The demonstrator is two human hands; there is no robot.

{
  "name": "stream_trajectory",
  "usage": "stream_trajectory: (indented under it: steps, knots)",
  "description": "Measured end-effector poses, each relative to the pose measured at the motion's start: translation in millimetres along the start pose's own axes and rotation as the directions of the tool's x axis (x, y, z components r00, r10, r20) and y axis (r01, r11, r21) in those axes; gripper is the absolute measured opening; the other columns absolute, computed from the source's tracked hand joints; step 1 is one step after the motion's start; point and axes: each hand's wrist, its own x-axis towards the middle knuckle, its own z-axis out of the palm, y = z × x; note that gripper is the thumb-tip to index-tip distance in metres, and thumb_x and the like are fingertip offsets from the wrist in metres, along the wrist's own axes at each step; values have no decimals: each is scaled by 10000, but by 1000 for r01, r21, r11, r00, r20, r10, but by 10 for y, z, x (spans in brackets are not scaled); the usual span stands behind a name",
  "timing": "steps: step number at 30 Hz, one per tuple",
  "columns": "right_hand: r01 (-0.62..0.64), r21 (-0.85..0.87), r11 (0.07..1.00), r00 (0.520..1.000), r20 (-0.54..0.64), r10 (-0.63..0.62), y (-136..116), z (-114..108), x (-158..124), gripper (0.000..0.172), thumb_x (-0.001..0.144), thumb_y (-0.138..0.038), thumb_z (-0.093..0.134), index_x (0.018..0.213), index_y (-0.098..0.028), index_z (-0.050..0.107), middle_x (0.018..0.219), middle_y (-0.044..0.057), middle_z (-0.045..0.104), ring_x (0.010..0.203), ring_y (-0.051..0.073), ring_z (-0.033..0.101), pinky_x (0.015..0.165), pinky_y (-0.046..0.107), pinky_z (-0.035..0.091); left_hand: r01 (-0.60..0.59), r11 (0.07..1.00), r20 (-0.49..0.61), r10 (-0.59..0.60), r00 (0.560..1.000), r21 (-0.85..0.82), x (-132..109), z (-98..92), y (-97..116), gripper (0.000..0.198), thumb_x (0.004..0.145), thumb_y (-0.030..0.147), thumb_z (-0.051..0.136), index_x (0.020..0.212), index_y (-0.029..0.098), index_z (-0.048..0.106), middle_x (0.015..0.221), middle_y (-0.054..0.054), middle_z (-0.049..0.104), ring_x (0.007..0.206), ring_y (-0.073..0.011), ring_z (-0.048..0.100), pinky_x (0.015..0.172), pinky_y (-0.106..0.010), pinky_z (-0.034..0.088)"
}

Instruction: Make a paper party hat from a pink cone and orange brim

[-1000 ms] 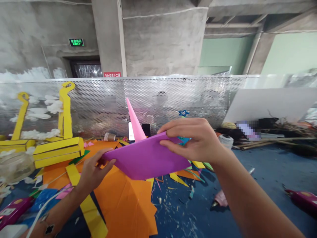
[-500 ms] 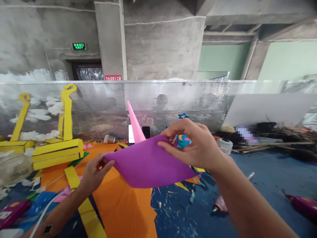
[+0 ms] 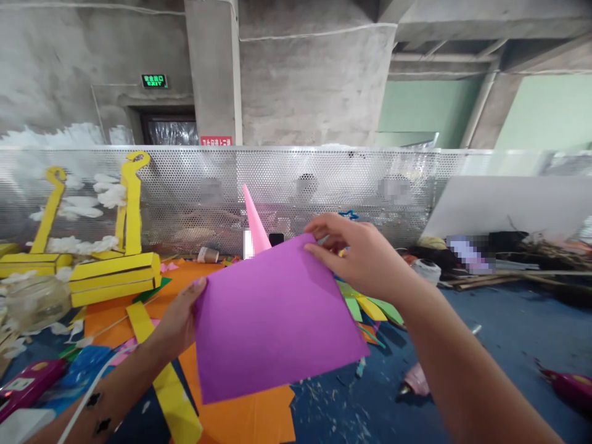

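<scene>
A purple sheet of paper (image 3: 277,320) hangs between my two hands over the table. My left hand (image 3: 187,308) pinches its upper left corner, thumb in front. At the upper right corner, my right hand (image 3: 349,253) grips the edge between thumb and fingers. The lower edge of the sheet hangs free and slants up toward the right. Behind the sheet stands a tall pink cone (image 3: 255,219), its base hidden. Orange paper (image 3: 250,416) lies under the sheet, and a yellow strip (image 3: 169,385) crosses it near my left forearm.
Yellow box-shaped models with hooked necks (image 3: 115,277) stand at the left beside a glass jar (image 3: 39,302). One purple glue gun (image 3: 32,385) lies at left, another (image 3: 567,385) at far right. Green and yellow scraps (image 3: 370,308) lie behind my right hand. A perforated metal panel (image 3: 277,166) closes off the back.
The purple sheet has turned from tilted and foreshortened to facing me, its lower edge dropping. Both hands keep hold of its corners. The view has shifted slightly.
</scene>
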Motion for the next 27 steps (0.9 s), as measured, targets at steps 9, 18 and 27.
stream_trajectory:
  steps: [9, 18, 27]
  knots:
    - [-31, -146, 989, 761, 638, 118, 102, 74, -99, 499, 924, -306, 650, 1414, -210, 671, 1467, 125, 678, 1289, 350, 676, 1024, 461, 551, 293, 956, -7, -293, 956, 24, 35, 18, -294, 425, 814, 502, 842, 1056, 175, 720, 878, -33, 776, 735, -195, 713, 701, -306, 574]
    - [-65, -128, 990, 778, 614, 131, 111, 93, -129, 548, 921, -360, 666, 1449, -213, 659, 1446, 130, 694, 1279, 353, 689, 1024, 455, 561, 269, 959, 25, -272, 962, 91, 72, -70, -329, 464, 847, 559, 808, 1113, 185, 733, 983, -53, 786, 812, -203, 709, 739, -310, 556]
    - [-40, -19, 999, 684, 728, 42, -126, 273, -80, 289, 946, -414, 691, 1161, -233, 754, 1100, 79, 805, 953, 272, 752, 721, 325, 504, 362, 918, 241, -392, 888, 160, -42, -13, -376, 452, 806, 588, 842, 893, 189, 647, 732, 25, 669, 589, -124, 587, 584, -236, 453]
